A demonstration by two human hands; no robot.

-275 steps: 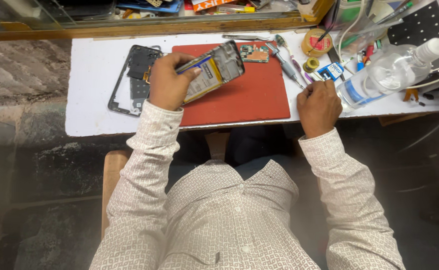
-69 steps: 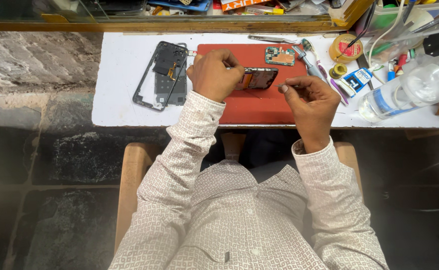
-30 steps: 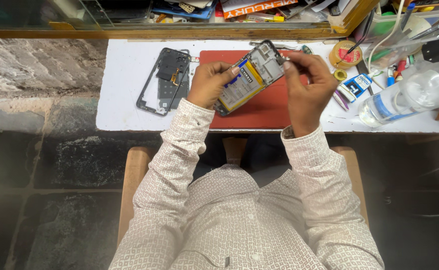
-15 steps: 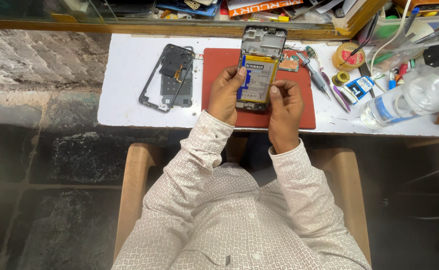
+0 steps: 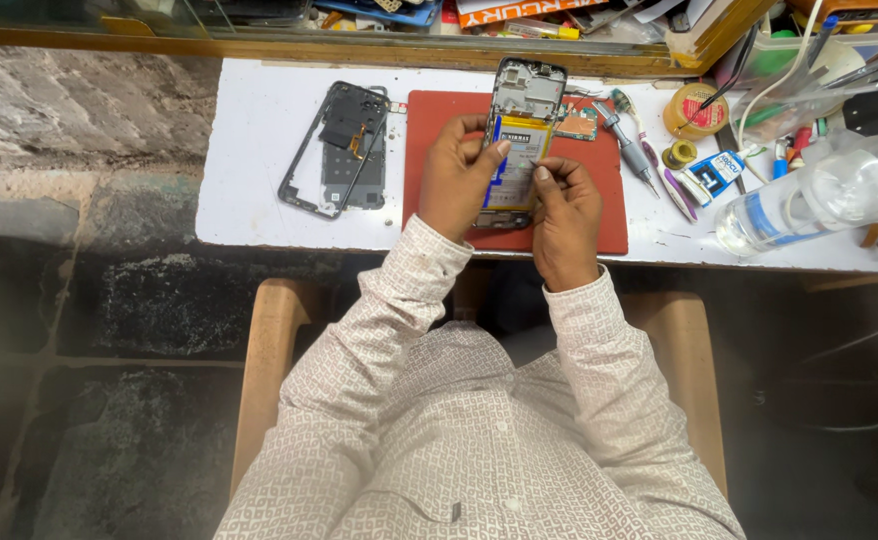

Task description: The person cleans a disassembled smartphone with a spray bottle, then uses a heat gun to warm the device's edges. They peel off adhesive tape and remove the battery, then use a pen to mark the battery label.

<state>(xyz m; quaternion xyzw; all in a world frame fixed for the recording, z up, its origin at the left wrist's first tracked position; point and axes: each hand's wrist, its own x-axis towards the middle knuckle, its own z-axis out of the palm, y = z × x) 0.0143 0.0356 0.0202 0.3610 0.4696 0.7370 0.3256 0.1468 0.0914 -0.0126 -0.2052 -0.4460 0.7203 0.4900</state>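
Observation:
An opened phone with its back off and a yellow battery showing is held upright over the red mat. My left hand grips the phone's left edge, thumb resting on the battery. My right hand holds the lower right edge, with fingertips pinched on the battery's face. A small circuit board lies on the mat just right of the phone.
A black phone back frame lies left of the mat on the white table. Right of the mat are screwdrivers, tape rolls, a small box and a clear plastic bottle. A cluttered shelf runs along the back.
The phone was lifted from the mat, turned battery side up and set upright between both hands. My right hand shifted from the phone's top corner to the battery.

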